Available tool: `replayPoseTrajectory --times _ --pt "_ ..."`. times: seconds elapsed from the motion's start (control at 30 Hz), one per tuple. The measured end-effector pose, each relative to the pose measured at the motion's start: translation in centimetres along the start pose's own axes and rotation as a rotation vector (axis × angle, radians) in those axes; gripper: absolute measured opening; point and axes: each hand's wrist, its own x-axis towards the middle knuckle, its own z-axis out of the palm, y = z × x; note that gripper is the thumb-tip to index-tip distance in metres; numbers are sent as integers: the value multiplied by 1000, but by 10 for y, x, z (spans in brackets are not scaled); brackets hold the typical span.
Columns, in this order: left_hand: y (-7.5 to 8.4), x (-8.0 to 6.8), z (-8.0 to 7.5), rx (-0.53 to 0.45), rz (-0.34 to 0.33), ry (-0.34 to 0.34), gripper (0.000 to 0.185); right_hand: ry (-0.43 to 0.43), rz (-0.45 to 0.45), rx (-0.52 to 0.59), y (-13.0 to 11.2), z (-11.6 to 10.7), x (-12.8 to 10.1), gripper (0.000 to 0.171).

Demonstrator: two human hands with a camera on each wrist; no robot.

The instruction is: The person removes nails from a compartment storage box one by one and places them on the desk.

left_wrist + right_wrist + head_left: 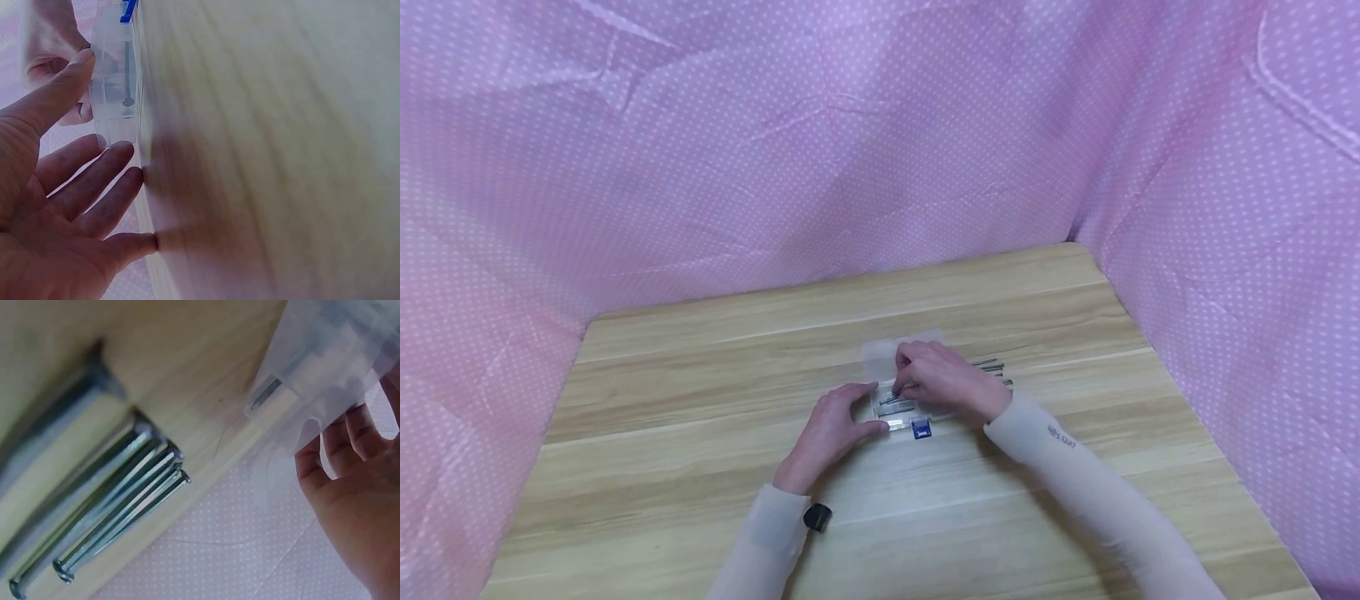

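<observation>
Only the right wrist view shows the loose steel nails. Left hand spread, steadies clear plastic box; right hand pinches a nail inside.

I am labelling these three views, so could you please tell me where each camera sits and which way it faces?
Head: above, looking forward and down at the table, clear box, left hand, right hand and both sleeves.
Left wrist: beside the palm, facing along the fingers to the box.
Right wrist: facing the loose nails; fingers at the edge.
Shared: the box appears in all.
</observation>
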Motion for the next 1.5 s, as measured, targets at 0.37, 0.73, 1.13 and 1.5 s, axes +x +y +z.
replayPoseTrajectory --times 0.37,0.73,1.13,1.5 --pt "1 0 -1 -2 -8 -2 68 -40 -50 -102 1 -1 4 17" --pt "-1 3 -2 1 27 4 68 0 -94 -154 1 1 4 13" --pt "0 1 -2 5 36 0 65 -1 -62 -158 -5 4 2 6" --pt "-3 0 0 7 22 -4 66 -42 -58 -177 -8 3 2 4"
